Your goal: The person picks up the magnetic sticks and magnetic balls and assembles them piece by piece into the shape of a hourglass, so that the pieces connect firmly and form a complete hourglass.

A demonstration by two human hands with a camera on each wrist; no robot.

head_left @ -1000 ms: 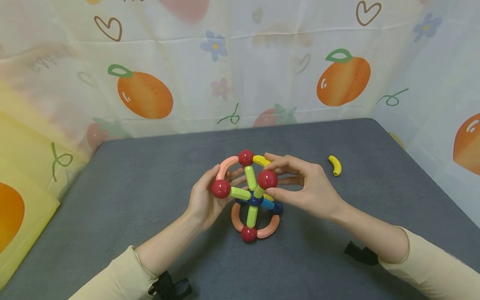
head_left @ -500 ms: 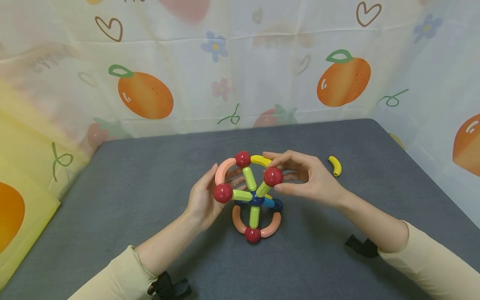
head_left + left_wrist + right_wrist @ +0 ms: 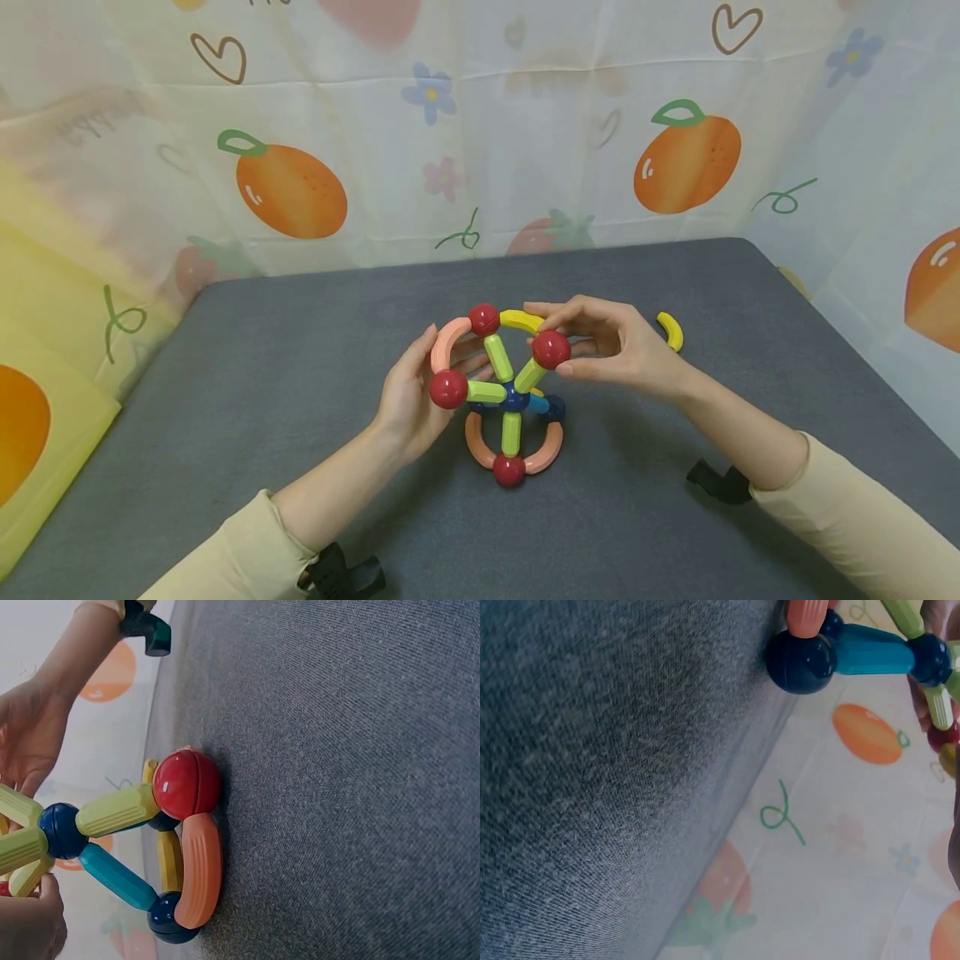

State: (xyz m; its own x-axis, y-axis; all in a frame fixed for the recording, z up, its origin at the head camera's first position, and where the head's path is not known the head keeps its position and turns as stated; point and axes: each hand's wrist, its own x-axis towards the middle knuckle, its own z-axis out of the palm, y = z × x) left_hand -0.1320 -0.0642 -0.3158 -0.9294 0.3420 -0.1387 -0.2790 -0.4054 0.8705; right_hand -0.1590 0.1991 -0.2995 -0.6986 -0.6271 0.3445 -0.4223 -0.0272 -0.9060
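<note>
A magnetic stick-and-ball model [image 3: 516, 397] stands on the grey table, built from several green sticks around a dark blue ball. Its upper ring has red balls, a pink curved stick [image 3: 448, 343] and a yellow curved stick [image 3: 521, 321]. My left hand [image 3: 408, 400] holds the model's left side, its fingers partly hidden behind it. With thumb and fingers, my right hand [image 3: 618, 346] grips the red ball [image 3: 551, 349] at the upper right. Low down, a blue stick [image 3: 118, 876] and pink curved sticks show in the left wrist view.
One loose yellow curved stick [image 3: 670, 331] lies on the table [image 3: 300, 358] behind the right hand, partly covered by it. A printed cloth [image 3: 517, 150] hangs at the back and sides. Black wrist cameras sit under both forearms.
The right hand has moved slightly right and away with the red ball, and the model's upper ring has turned a little. The left hand stays almost still.
</note>
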